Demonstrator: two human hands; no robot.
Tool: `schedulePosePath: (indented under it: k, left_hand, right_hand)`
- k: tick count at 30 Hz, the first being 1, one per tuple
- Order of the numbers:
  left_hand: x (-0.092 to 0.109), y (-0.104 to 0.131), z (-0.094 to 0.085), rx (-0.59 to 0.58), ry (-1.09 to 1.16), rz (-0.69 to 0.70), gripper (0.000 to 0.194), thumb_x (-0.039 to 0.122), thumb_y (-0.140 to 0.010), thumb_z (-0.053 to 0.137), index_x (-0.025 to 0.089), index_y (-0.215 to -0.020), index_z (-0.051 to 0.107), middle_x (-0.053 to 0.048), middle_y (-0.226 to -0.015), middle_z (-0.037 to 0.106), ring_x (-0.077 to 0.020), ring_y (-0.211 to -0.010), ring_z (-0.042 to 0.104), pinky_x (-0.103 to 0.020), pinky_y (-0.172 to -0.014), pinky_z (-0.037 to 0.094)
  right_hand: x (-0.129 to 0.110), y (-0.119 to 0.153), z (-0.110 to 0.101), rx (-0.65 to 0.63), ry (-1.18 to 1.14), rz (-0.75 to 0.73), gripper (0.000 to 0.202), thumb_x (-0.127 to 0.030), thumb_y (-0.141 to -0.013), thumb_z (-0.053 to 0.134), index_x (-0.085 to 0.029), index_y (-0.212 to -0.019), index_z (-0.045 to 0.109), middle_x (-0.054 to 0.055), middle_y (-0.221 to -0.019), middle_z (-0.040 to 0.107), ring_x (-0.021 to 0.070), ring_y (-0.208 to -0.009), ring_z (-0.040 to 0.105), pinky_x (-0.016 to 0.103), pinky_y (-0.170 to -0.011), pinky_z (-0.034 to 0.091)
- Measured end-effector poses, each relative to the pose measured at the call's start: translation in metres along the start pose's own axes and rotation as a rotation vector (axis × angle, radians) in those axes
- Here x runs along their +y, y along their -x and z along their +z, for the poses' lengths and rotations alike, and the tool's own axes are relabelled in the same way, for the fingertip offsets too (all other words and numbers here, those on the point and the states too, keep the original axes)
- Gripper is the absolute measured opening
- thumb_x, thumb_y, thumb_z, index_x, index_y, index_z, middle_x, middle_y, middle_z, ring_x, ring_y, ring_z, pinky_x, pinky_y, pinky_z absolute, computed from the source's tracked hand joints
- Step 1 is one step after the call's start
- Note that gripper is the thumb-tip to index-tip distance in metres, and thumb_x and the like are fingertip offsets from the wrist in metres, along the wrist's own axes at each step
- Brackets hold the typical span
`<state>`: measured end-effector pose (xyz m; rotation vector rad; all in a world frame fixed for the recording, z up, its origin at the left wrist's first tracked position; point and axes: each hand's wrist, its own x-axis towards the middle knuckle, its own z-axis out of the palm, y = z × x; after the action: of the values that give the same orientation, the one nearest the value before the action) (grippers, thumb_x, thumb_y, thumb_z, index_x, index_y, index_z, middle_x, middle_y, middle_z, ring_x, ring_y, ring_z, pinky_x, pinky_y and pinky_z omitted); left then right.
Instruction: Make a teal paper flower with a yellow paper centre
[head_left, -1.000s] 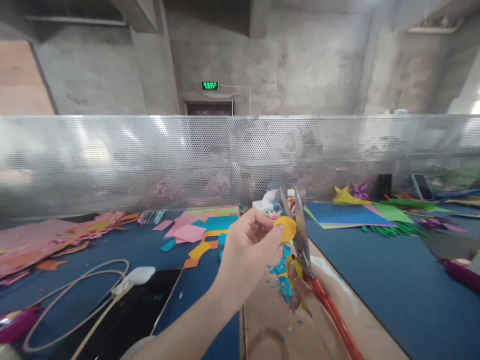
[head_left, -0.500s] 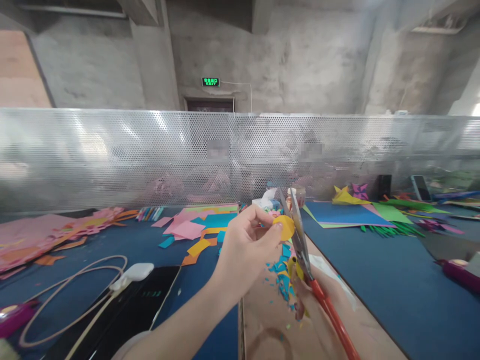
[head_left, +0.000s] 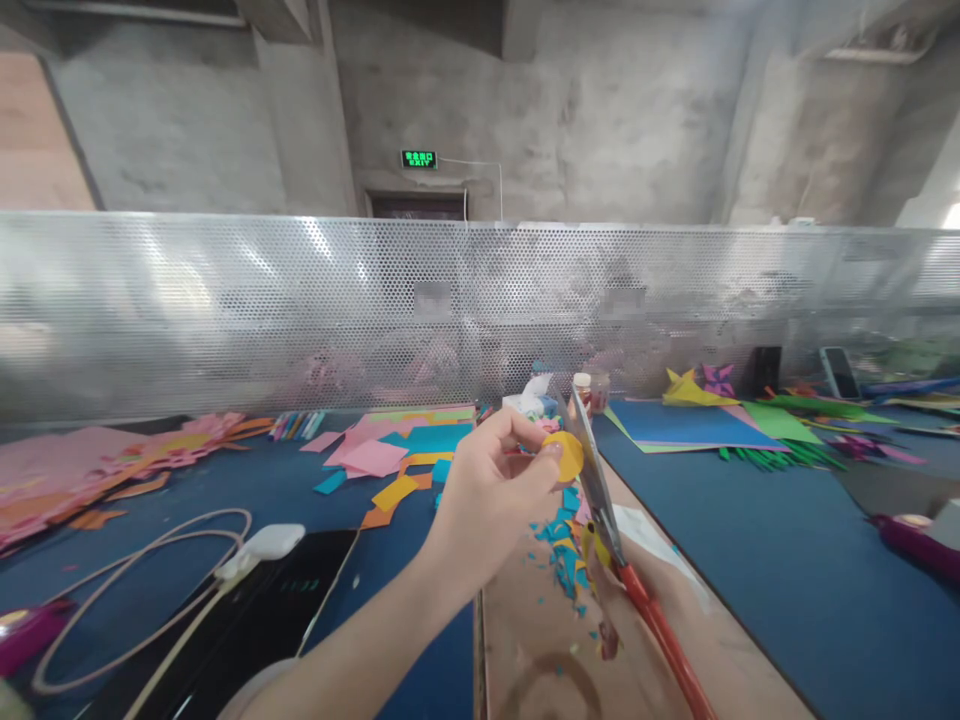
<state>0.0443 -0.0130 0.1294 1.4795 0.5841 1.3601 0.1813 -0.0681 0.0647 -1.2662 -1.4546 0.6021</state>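
Between the thumb and fingertips of my left hand [head_left: 484,490] is a round yellow-orange paper disc [head_left: 566,457]. My right hand [head_left: 664,575], partly hidden behind the handle, grips a pair of scissors [head_left: 598,480] with red handles. The blades point up and away, right beside the disc's right edge; whether they touch it I cannot tell. A curled yellow scrap [head_left: 595,545] shows by the lower part of the blades. Beneath my hands, small blue paper scraps [head_left: 566,565] lie scattered on a brown board [head_left: 517,650].
To the left lie a black phone [head_left: 315,570] with a white plug and cable [head_left: 270,542], and loose coloured paper [head_left: 375,457]. Small jars [head_left: 598,390] stand at the back by a perforated metal partition [head_left: 225,310]. Blue sheets [head_left: 697,425] and a yellow folded paper shape [head_left: 694,388] are at right.
The scissor blades look slightly closer together and a little lower. My left hand keeps its pinch on the disc, and the whole view has shifted slightly.
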Motion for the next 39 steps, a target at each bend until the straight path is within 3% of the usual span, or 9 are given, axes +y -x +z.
schedulePosePath:
  k: [8,14,19,23,30,39]
  left_hand:
    - [-0.001,-0.001,-0.001,-0.023,0.048,-0.026,0.013,0.019,-0.073,0.061,0.017,-0.066,0.05,0.003,-0.067,0.059,-0.0105,-0.059,0.062,-0.027,-0.063,0.056]
    - [-0.002,-0.003,-0.001,-0.021,0.071,-0.027,0.013,0.017,-0.073,0.061,0.017,-0.065,0.051,0.003,-0.072,0.059,-0.0105,-0.066,0.063,-0.024,-0.065,0.057]
    - [-0.005,-0.007,-0.003,-0.038,0.096,-0.025,0.012,0.02,-0.075,0.061,0.017,-0.068,0.052,0.001,-0.072,0.061,-0.0121,-0.066,0.063,-0.024,-0.061,0.056]
    - [-0.007,-0.01,-0.005,-0.022,0.165,-0.059,0.012,0.022,-0.075,0.063,0.017,-0.073,0.051,0.0,-0.074,0.062,-0.0137,-0.064,0.064,-0.029,-0.061,0.056]
    - [-0.01,-0.009,-0.005,0.002,0.148,-0.025,0.009,0.021,-0.075,0.062,0.017,-0.076,0.054,0.002,-0.071,0.058,-0.0107,-0.066,0.06,-0.024,-0.063,0.053]
    - [-0.006,-0.006,-0.005,-0.008,-0.001,0.047,0.004,0.02,-0.078,0.058,0.017,-0.076,0.055,0.003,-0.072,0.059,-0.0069,-0.066,0.053,-0.016,-0.057,0.043]
  right_hand:
    - [0.004,-0.001,0.004,-0.02,-0.086,-0.02,0.024,-0.039,-0.076,0.052,-0.018,-0.062,0.052,0.004,-0.062,0.052,0.0217,-0.072,0.053,0.029,-0.067,0.046]
    - [0.017,-0.002,0.003,-0.059,-0.11,-0.022,0.033,-0.045,-0.078,0.058,-0.015,-0.064,0.055,0.001,-0.061,0.053,0.0177,-0.067,0.054,0.028,-0.07,0.048]
    - [0.035,0.006,-0.001,-0.062,-0.102,0.01,0.027,-0.037,-0.09,0.051,-0.012,-0.093,0.058,0.001,-0.082,0.058,0.0115,-0.068,0.056,0.025,-0.061,0.05]
    - [0.045,0.012,0.001,-0.058,-0.126,0.015,0.026,-0.033,-0.091,0.051,-0.013,-0.106,0.055,0.005,-0.098,0.058,0.014,-0.08,0.058,0.03,-0.068,0.052]
    - [0.049,0.006,0.003,-0.035,-0.148,-0.008,0.026,-0.032,-0.091,0.05,-0.015,-0.11,0.055,0.007,-0.108,0.055,0.0163,-0.09,0.057,0.034,-0.077,0.05]
    - [0.06,0.002,0.005,-0.031,-0.139,0.036,0.026,-0.034,-0.091,0.049,-0.017,-0.109,0.055,0.007,-0.108,0.056,0.0159,-0.088,0.057,0.034,-0.076,0.051]
